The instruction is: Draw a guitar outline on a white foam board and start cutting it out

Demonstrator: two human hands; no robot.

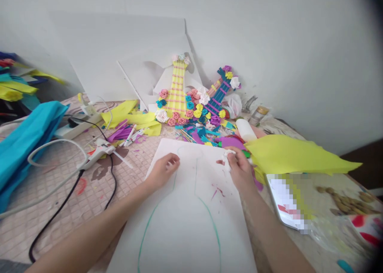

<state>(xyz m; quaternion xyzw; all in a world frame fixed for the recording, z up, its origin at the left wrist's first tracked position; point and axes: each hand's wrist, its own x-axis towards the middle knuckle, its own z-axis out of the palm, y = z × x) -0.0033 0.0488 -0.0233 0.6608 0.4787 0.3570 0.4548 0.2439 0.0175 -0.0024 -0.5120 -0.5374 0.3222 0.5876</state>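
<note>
A white board (185, 221) with a green drawn outline lies on the table in front of me. My left hand (163, 170) rests on its left edge with the fingers curled and pressed down, nothing visible in them. My right hand (239, 167) is closed on a small white crumpled wad (228, 156) near the board's upper right edge, beside some pink marks (218, 191). Behind the board stand two paper guitars, a yellow one (177, 95) and a blue one (220, 95), trimmed with paper flowers.
A glue gun (98, 151) with cables lies at the left, near a power strip (74, 127) and blue paper (24, 141). Yellow paper sheets (293, 157) and a phone (287, 203) lie at the right. Coloured scraps litter the middle back. A white wall rises behind.
</note>
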